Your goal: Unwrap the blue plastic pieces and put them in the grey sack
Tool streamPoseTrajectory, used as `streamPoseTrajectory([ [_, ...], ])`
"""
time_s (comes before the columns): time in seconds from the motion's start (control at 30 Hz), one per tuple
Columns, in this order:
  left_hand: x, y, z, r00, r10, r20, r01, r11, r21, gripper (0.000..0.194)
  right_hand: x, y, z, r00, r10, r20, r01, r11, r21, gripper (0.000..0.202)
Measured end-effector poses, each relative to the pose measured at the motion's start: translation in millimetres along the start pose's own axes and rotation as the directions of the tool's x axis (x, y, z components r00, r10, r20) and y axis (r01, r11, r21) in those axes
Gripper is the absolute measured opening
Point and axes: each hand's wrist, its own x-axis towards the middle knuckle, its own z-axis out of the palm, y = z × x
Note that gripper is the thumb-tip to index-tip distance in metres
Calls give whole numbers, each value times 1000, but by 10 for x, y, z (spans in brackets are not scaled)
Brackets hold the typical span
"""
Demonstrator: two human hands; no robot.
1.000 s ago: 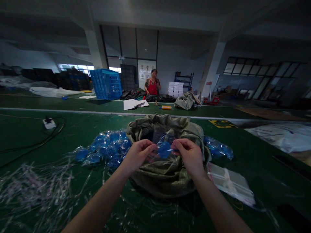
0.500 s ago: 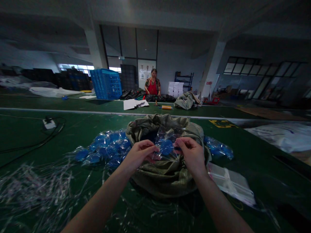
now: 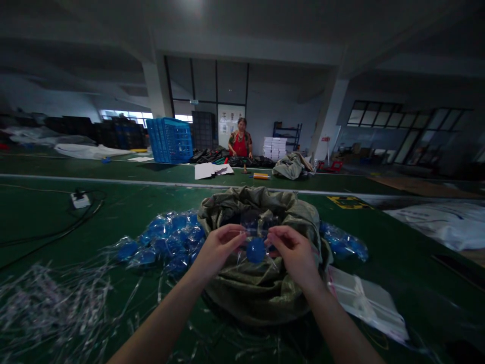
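Observation:
Between my hands hangs a clear plastic bag (image 3: 242, 258) with a round blue piece (image 3: 256, 251) inside. My left hand (image 3: 222, 246) pinches its left side between thumb and fingers. Opposite it, my right hand (image 3: 293, 251) grips the right side in the same way. Both are above the mouth of an olive woven sack (image 3: 261, 288), whose rim is rolled down. Several bagged blue pieces (image 3: 166, 237) lie left of the sack, and more bagged blue pieces (image 3: 343, 241) lie to its right.
A heap of thin clear strips (image 3: 53, 308) covers the near left. Flat clear bags (image 3: 367, 303) lie in a tied stack at right. A power strip (image 3: 80, 199) with cables is at far left. Across the table stand a blue crate (image 3: 170, 140) and a person (image 3: 240, 141) in a red apron.
The plastic bag has turned, and the blue piece now hangs lower, beneath my fingertips. My hands have come slightly closer together. The camera view has tilted up a little.

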Motion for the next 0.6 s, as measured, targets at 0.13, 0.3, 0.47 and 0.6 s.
streamPoseTrajectory([
  [0.13,24,-22,-31,1000,4,-19,-5,1000,-29,28,2,-11,20,999,38,-6,-38,999,19,31],
  [0.3,30,-38,-39,999,-36,-23,33,995,-97,28,16,-12,7,995,96,2,-96,993,70,32],
  [0.47,1,-3,-22,993,-79,-92,69,992,-104,29,21,-6,5,983,157,92,-168,977,131,35],
  [0.6,-4,20,-19,991,-66,-113,59,996,-62,30,41,37,-12,983,157,93,-165,982,88,30],
])
